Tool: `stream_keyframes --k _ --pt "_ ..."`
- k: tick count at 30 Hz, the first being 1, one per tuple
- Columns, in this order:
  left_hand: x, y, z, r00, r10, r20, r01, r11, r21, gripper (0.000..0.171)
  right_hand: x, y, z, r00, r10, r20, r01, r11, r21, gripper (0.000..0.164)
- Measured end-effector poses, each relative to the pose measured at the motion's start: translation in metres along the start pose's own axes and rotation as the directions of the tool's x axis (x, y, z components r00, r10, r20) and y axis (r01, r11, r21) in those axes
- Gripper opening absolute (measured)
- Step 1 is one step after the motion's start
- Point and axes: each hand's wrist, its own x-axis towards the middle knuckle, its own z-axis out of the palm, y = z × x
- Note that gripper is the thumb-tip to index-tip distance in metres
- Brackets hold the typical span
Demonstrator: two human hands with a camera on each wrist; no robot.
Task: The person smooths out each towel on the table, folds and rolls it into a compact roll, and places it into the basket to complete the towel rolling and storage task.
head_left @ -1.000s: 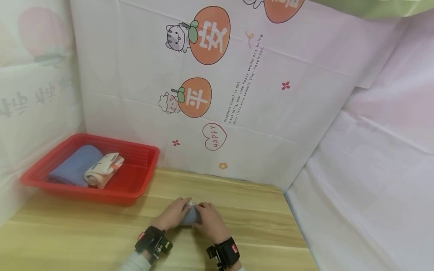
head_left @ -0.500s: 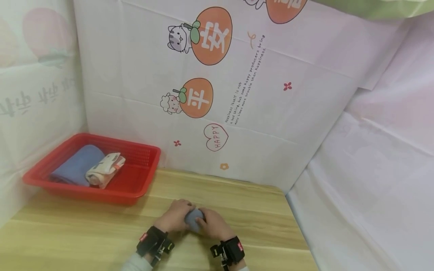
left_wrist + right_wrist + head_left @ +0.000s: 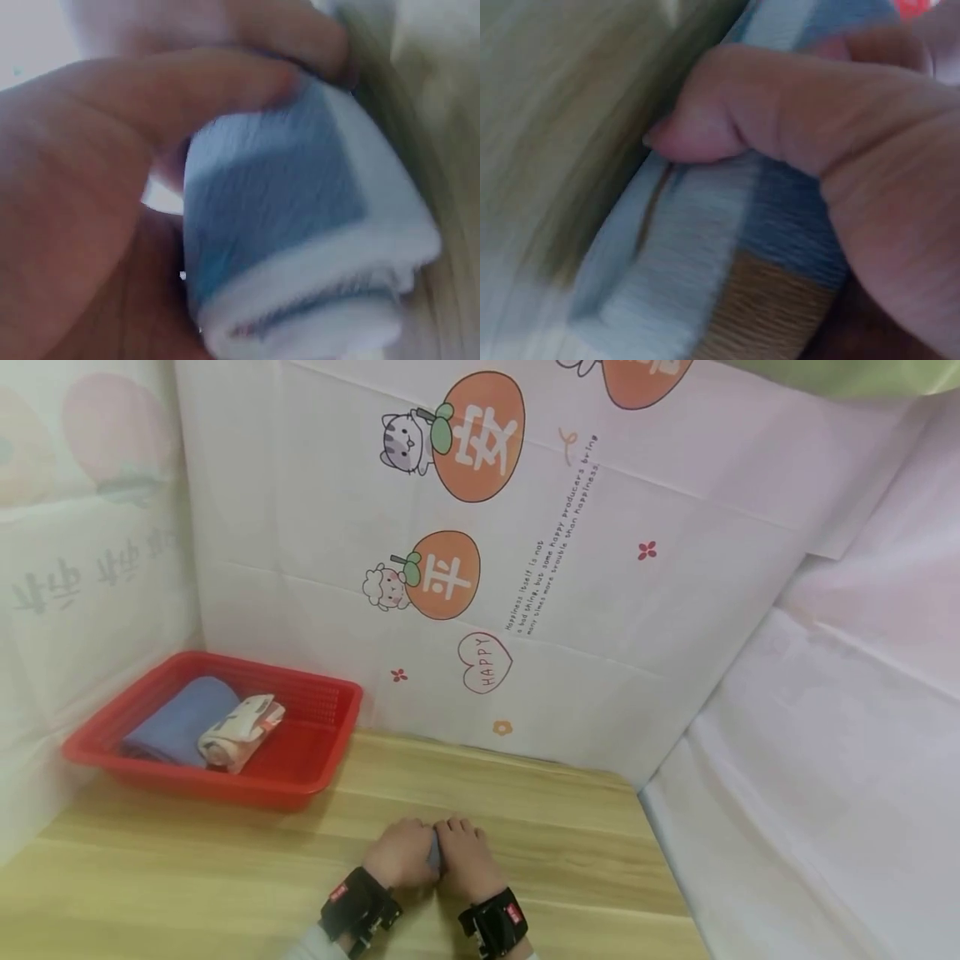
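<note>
Both hands hold a small rolled cloth [image 3: 435, 853] over the front middle of the wooden table. My left hand [image 3: 403, 853] covers its left side and my right hand [image 3: 468, 860] its right side, so only a blue-grey strip shows from above. Close up in the left wrist view, the cloth [image 3: 277, 187] is blue-grey with a thick white folded edge, and the left thumb and fingers grip its top. In the right wrist view the right thumb [image 3: 705, 112] presses on the white band of the cloth [image 3: 705, 225], beside blue and brown patches.
A red plastic basket [image 3: 330, 743] stands at the back left of the table [image 3: 540, 827]. In it lie a folded blue cloth [image 3: 183, 718] and a rolled, printed off-white cloth [image 3: 240, 735]. Printed white sheets [image 3: 585, 693] hang around the table's back and sides.
The hands have closed in on the cloth, turning it so less of it shows between them. The head view has shifted slightly. The basket's contents look the same.
</note>
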Motion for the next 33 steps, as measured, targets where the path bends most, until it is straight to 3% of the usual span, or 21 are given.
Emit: stream_keyframes --k 5,12,18,23,25,27,31,33 --pt "-0.001 0.008 0.012 1.0 -0.016 -0.025 0.017 0.999 0.051 0.048 0.002 0.007 0.006 1.0 -0.018 0.01 0.018 0.999 0.038 0.058" --pt "-0.001 0.006 0.024 0.991 -0.05 -0.121 0.056 0.998 0.042 0.04 0.006 0.013 0.01 0.998 -0.056 -0.012 0.056 0.998 0.041 0.052" --pt "0.0 0.008 0.016 0.981 -0.088 -0.173 0.089 0.996 -0.002 0.032 0.018 0.019 -0.003 0.983 -0.168 -0.077 0.175 0.981 0.086 0.043" --pt "0.004 -0.003 -0.024 0.952 -0.162 -0.26 0.175 0.984 0.029 0.045 0.051 0.009 -0.021 0.946 -0.232 -0.227 0.281 0.936 0.212 0.046" --pt "0.004 -0.012 -0.045 0.943 -0.182 -0.279 0.2 0.979 0.04 0.05 0.064 0.0 -0.029 0.933 -0.226 -0.282 0.304 0.911 0.277 0.054" --pt "0.003 -0.024 -0.067 0.941 -0.208 -0.269 0.228 0.972 0.047 0.044 0.076 -0.011 -0.036 0.922 -0.202 -0.331 0.314 0.89 0.331 0.067" --pt "-0.008 -0.056 -0.113 0.923 -0.303 -0.236 0.312 0.95 0.0 0.041 0.1 -0.039 -0.044 0.932 -0.096 -0.35 0.259 0.851 0.457 0.085" --pt "-0.017 -0.073 -0.136 0.901 -0.375 -0.216 0.373 0.926 -0.051 0.044 0.114 -0.056 -0.044 0.942 -0.045 -0.333 0.228 0.814 0.534 0.084"
